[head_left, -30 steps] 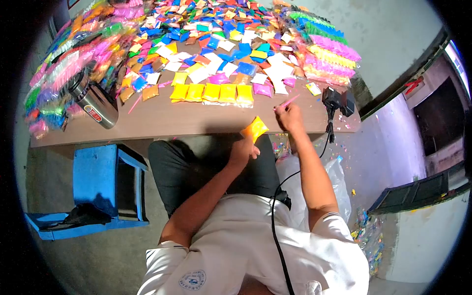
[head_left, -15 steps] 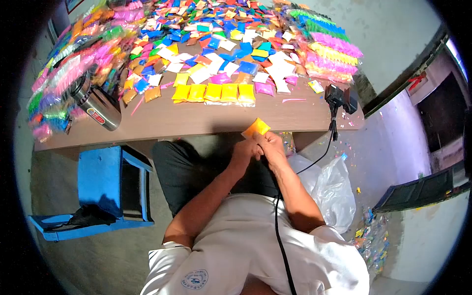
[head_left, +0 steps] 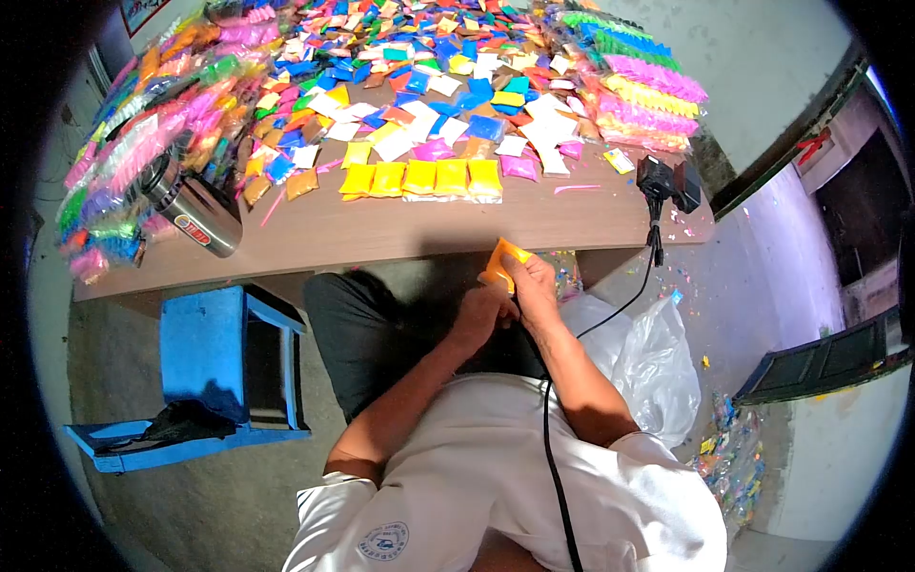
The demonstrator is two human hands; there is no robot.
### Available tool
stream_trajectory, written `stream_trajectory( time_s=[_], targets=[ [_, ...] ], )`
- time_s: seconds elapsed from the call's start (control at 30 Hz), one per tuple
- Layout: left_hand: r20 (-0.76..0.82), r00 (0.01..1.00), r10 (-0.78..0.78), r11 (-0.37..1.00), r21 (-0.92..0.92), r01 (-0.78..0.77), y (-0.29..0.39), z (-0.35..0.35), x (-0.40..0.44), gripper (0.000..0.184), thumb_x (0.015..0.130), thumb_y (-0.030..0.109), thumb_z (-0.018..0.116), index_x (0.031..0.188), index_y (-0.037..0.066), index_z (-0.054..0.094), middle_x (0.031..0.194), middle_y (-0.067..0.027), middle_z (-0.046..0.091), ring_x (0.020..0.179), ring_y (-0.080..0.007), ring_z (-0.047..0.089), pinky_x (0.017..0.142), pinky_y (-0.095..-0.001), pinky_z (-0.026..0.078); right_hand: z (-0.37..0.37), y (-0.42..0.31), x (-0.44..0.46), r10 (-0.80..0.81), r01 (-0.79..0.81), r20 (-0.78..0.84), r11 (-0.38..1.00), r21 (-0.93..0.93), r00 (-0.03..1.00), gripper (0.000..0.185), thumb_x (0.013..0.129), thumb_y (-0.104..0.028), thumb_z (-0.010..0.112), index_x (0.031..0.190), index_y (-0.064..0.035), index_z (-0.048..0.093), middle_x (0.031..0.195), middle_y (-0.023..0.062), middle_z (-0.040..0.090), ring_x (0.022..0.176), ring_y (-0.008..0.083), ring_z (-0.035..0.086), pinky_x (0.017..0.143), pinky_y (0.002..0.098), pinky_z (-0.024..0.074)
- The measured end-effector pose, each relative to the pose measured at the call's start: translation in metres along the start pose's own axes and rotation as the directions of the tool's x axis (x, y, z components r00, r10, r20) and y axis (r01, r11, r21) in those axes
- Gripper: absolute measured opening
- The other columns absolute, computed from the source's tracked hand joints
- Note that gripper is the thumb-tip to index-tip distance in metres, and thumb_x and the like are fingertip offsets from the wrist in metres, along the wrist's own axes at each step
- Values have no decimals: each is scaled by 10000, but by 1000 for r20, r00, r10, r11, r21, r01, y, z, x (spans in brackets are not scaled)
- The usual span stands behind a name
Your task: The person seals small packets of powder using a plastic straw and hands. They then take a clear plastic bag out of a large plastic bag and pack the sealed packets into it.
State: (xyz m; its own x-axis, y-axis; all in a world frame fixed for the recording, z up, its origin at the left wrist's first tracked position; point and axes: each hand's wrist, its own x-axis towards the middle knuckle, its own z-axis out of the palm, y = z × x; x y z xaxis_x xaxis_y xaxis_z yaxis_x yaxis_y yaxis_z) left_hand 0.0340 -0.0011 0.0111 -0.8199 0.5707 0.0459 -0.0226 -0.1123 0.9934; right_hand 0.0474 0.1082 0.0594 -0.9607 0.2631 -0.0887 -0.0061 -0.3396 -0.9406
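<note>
A small yellow-orange packet (head_left: 502, 261) is held up just off the table's front edge. My right hand (head_left: 536, 288) grips its right side, thumb laid over the face. Below it, my left hand (head_left: 483, 313) is closed, its fingertips at the packet's lower edge; exactly what they pinch is hard to see. In front of my hands on the table lies a row of several yellow packets (head_left: 419, 178), side by side. Behind that row spreads a heap of loose packets (head_left: 400, 71) in many colours.
Bagged bundles of colourful packets (head_left: 653, 88) line the table's (head_left: 381, 229) right side, more the left. A steel flask (head_left: 202, 217) stands front left; a black device (head_left: 658, 181) with a cable sits front right. Nearby are a blue chair (head_left: 202, 343) and a clear plastic bag (head_left: 653, 372).
The packet has turned more upright in my hands. My right hand has shifted up its right side, and my left hand has slipped lower. The whole view has shifted slightly.
</note>
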Motion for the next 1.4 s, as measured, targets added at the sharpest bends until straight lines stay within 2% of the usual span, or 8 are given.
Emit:
stream_trajectory(
  time_s=[0.27, 0.37, 0.43, 0.53, 0.7, 0.93, 1.2, 1.4],
  targets=[
    [-64, 998, -14, 983, -183, 2, -21, -1, 2, 458, 966, 283, 402, 632, 6, 550, 613, -71, 580, 525, -141, 506, 510, -283, 426, -7, 12, 4, 24, -22, 82, 1000, -22, 996, 207, 905, -205, 532, 938, -11, 596, 660, 56, 619, 427, 104, 527, 344, 227, 401],
    [31, 969, 245, 966, 73, -246, -40, -3, 3, 465, 967, 272, 402, 620, 2, 554, 604, -70, 574, 510, -137, 493, 508, -275, 421, -12, 24, 8, -26, 31, 51, 995, -94, 998, 190, 890, -138, 554, 1023, -9, 599, 840, 30, 619, 671, 90, 567, 587, 221, 448],
    [13, 1000, 3, 992, -124, -2, -23, -2, 0, 479, 971, 282, 398, 614, 3, 555, 590, -72, 568, 495, -131, 485, 502, -267, 416, -12, 24, 7, 36, -33, 43, 996, -78, 998, 203, 888, -149, 560, 1032, -10, 592, 813, 24, 610, 651, 76, 550, 578, 216, 437],
    [-51, 998, 31, 948, -316, -45, -26, -6, 0, 499, 975, 299, 393, 611, 4, 564, 583, -74, 561, 483, -127, 477, 497, -264, 414, 5, 4, -4, 77, -81, 96, 996, 36, 992, 207, 878, -151, 570, 1024, -5, 592, 774, 22, 602, 631, 72, 542, 565, 213, 429],
    [6, 999, 46, 986, -163, -45, -22, -21, -23, 518, 974, 348, 414, 595, 19, 543, 591, -79, 561, 484, -125, 483, 501, -265, 416, 3, 26, 0, -53, 81, 91, 934, -348, 994, 208, 855, -133, 593, 996, 20, 608, 781, 8, 620, 662, 61, 535, 600, 199, 414],
    [-42, 977, -209, 922, -342, 183, -66, -45, -19, 510, 962, 388, 414, 590, 51, 503, 656, -102, 614, 533, -157, 546, 544, -300, 451, 29, -9, 17, -148, 140, 28, 842, -521, 989, 221, 857, -177, 608, 994, -4, 616, 785, -32, 567, 680, 51, 467, 614, 217, 379],
    [-252, 844, -473, 812, -497, 306, -104, -87, -21, 434, 949, 394, 415, 652, 82, 471, 691, -114, 622, 550, -199, 559, 590, -319, 472, 135, -36, 96, -126, 296, 402, 871, -393, 907, 378, 814, -74, 605, 1172, -7, 504, 711, -53, 433, 616, 44, 413, 525, 207, 333],
    [-256, 795, -549, 690, -675, 259, -95, -96, -32, 313, 928, 360, 493, 736, 114, 470, 662, -45, 507, 652, -204, 593, 553, -330, 465, 200, -7, 183, -131, 456, 492, 627, -631, 861, 404, 770, -136, 655, 1141, -14, 551, 801, 63, 557, 720, 142, 533, 618, 273, 423]
  ],
)
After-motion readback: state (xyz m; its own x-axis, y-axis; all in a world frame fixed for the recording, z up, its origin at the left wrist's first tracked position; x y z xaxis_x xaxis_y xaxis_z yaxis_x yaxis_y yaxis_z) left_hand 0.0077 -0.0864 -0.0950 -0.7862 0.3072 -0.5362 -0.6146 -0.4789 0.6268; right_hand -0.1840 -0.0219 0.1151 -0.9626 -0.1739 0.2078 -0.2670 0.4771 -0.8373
